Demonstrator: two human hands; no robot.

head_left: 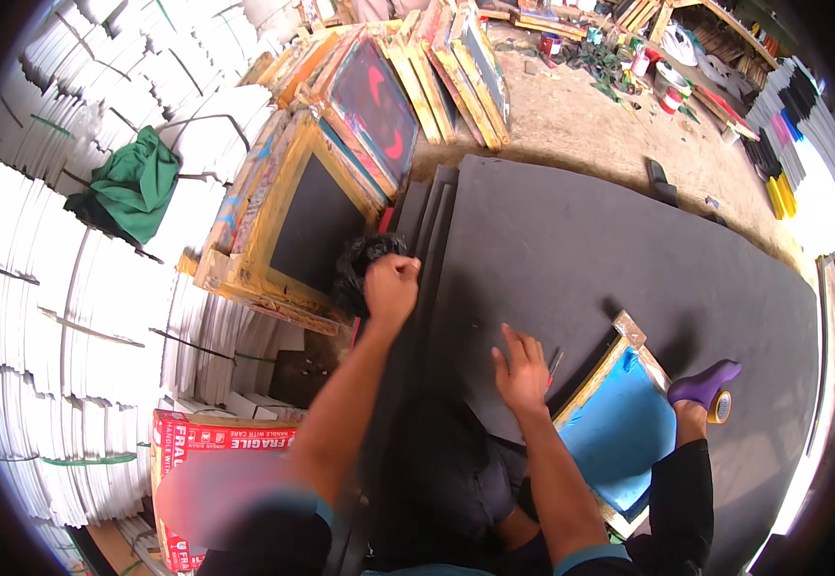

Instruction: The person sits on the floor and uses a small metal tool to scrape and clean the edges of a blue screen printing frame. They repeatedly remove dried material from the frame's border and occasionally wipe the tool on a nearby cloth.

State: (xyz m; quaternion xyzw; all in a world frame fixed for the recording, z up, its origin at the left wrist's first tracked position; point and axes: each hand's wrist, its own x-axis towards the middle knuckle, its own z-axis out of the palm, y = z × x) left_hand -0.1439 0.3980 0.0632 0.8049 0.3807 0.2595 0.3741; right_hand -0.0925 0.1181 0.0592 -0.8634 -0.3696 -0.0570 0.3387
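Note:
My left hand (393, 288) is closed, its fingers curled in, right beside a crumpled black plastic bag (348, 274) at the left edge of the dark sheets. What it holds, if anything, is hidden. Over the dark grey foam-like sheet (609, 230), my right hand (523, 372) has its fingers stretched out and nothing in it. A thin pen-like tool (556, 364) lies just right of that hand. Further right, a wooden-edged screen frame with blue mesh (619, 432) rests at a slant, close to my purple-socked foot (703, 384). A tape roll (720, 407) is beside the foot.
Several wooden screen frames (316, 226) lean together at the left. Tall strapped stacks of white sheets (62, 317) fill the left side, with a green cloth (137, 187) on them. A red-and-white carton (216, 442) stands lower left. Paint tubs (671, 99) sit on the far floor.

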